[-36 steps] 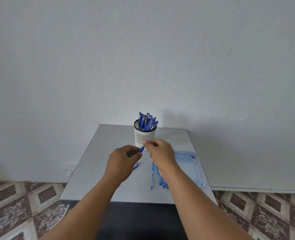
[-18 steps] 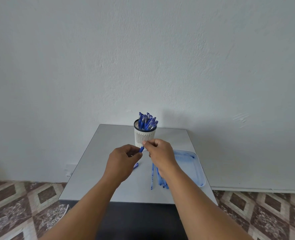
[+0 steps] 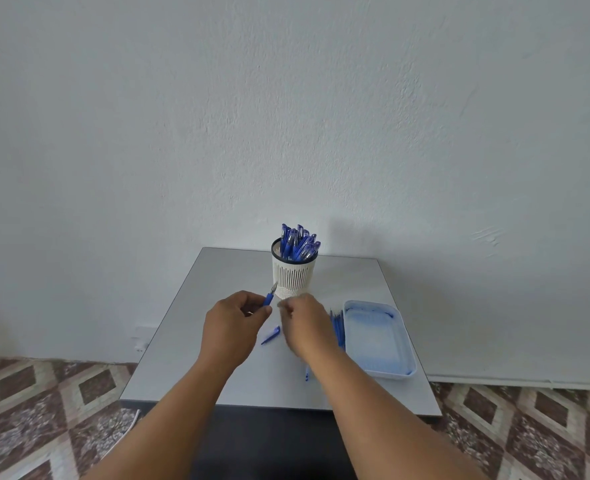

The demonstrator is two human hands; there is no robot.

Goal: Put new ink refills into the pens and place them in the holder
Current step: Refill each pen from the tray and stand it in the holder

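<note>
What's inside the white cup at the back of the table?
The cup holds a bunch of blue pens, standing up with their capped tops poking out over the rim. Their lower parts are hidden behind the cup's wall.

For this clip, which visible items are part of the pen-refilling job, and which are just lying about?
Part of the job: pen held in the left hand; blurred right hand; pen cap on the table; refills; holder full of pens.
Lying about: blue-stained tray; white cord on the floor.
</note>
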